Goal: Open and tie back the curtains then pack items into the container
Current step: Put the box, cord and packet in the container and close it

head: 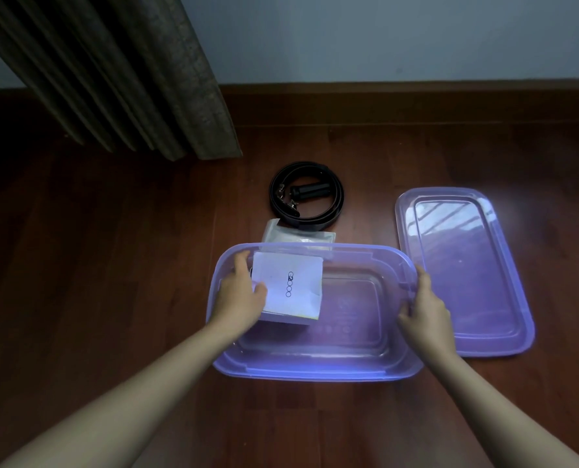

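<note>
A translucent purple container [315,368] sits open on the wooden floor in front of me. My left hand [242,292] holds a white paper packet [290,288] printed with small circles, inside the container's left part. My right hand [423,309] grips the container's right rim. Just behind the container lies a clear plastic pouch [298,235], and behind that a coiled black strap [306,194] with metal clips. The container's purple lid [464,268] lies flat on the floor to the right.
A dark brown curtain [119,72] hangs bunched at the upper left, its hem just above the floor. A pale wall with a wooden skirting board [416,89] runs along the back. Wooden floor [95,265] spreads to the left of the container.
</note>
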Demonstrator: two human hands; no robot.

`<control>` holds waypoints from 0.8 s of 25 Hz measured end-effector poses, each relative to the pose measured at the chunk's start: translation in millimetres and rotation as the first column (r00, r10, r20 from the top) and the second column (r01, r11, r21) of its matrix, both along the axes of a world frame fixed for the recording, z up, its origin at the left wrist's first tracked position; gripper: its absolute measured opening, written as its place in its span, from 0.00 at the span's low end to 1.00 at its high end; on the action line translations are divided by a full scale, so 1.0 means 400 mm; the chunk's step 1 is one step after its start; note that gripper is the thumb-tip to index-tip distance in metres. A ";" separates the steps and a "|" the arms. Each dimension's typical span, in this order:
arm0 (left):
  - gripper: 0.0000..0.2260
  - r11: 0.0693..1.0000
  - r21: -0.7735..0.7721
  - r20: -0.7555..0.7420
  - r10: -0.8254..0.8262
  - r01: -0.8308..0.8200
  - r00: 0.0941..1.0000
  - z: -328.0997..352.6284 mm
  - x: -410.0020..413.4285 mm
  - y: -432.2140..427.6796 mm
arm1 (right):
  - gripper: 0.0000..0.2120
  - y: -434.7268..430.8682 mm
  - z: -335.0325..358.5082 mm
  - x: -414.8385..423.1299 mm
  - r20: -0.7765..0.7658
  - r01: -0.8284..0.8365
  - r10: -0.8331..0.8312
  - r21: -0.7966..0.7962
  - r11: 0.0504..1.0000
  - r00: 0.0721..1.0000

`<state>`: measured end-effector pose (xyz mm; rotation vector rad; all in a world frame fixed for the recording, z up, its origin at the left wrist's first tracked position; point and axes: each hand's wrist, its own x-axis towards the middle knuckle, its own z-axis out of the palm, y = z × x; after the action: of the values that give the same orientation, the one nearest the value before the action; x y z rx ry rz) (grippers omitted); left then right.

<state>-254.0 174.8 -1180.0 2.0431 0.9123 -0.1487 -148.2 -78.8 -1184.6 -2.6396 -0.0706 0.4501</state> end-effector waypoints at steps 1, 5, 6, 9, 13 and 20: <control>0.27 0.977 0.180 -0.081 -0.103 0.116 0.991 0.008 0.000 -0.015 | 0.31 0.000 0.000 0.001 0.002 -0.001 0.001 -0.002 1.000 1.000; 0.34 0.518 0.730 -0.138 -0.528 0.446 0.838 -0.019 -0.010 -0.069 | 0.31 0.003 0.006 -0.001 -0.002 0.002 -0.002 -0.001 1.000 1.000; 0.35 0.429 0.748 -0.155 -0.629 0.506 0.762 -0.041 -0.012 -0.077 | 0.32 0.003 0.008 0.000 -0.001 0.000 0.000 -0.005 1.000 1.000; 0.40 0.294 0.730 -0.286 -0.688 0.617 0.666 -0.073 -0.008 -0.074 | 0.32 0.002 0.008 0.002 0.006 -0.003 0.003 -0.012 1.000 1.000; 0.39 0.282 0.732 -0.351 -0.624 0.620 0.698 -0.086 -0.032 -0.041 | 0.32 0.005 0.006 0.002 0.000 -0.007 0.007 -0.029 1.000 1.000; 0.19 0.503 0.819 0.183 -0.684 0.275 0.706 0.044 0.091 -0.012 | 0.33 0.002 0.006 0.008 -0.009 0.007 -0.007 -0.023 1.000 1.000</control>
<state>-217.4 170.0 -1162.5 2.8875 -0.0535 0.5326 -145.2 -78.1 -1182.2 -2.6596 -0.0531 0.4628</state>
